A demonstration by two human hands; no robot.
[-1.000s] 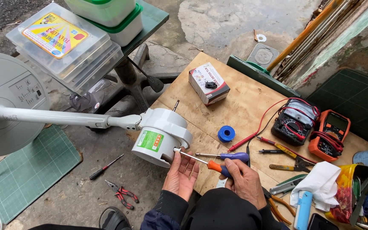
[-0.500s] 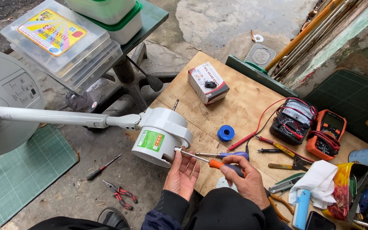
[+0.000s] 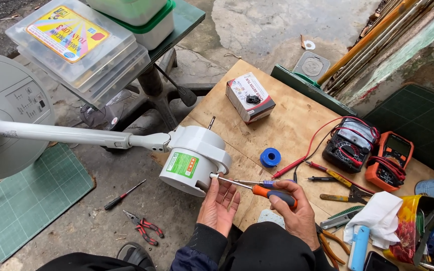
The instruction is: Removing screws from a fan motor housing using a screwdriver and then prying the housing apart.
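- Round white plastic fan base (image 3: 6, 118): far left of the white fan motor housing (image 3: 194, 160), lying on its side; a white pole (image 3: 66, 134) runs from it to the housing.
- Green cutting mat (image 3: 31, 195): on the ground below the pole, left of the housing.
- Stack of clear plastic lidded boxes (image 3: 79, 47): above and left of the housing, on a green stand.
- Small black-handled screwdriver (image 3: 124, 194) and red-handled pliers (image 3: 144, 228): on the ground, below and left of the housing.
- White fan motor housing: cylindrical, with a green label, at the left edge of the plywood board (image 3: 297, 125), shaft pointing up and away.
- Left hand (image 3: 219, 206): just below the housing, palm up, fingers spread loose, fingertips touching its underside, grasping nothing.
- Orange-handled screwdriver (image 3: 254, 188): tip set against the housing's lower right side, shank running right.
- Right hand (image 3: 295, 213): right of the housing, fingers clenched around the orange handle.
- Small white cardboard box (image 3: 249, 97): above and right of the housing.
- Blue roll of tape (image 3: 270, 157): just right of the housing.
- Black multimeter (image 3: 350, 145) and orange multimeter (image 3: 390, 160): far right of the housing, red leads coiled on them.
- White cloth (image 3: 377, 218): lower right, well apart from the housing.
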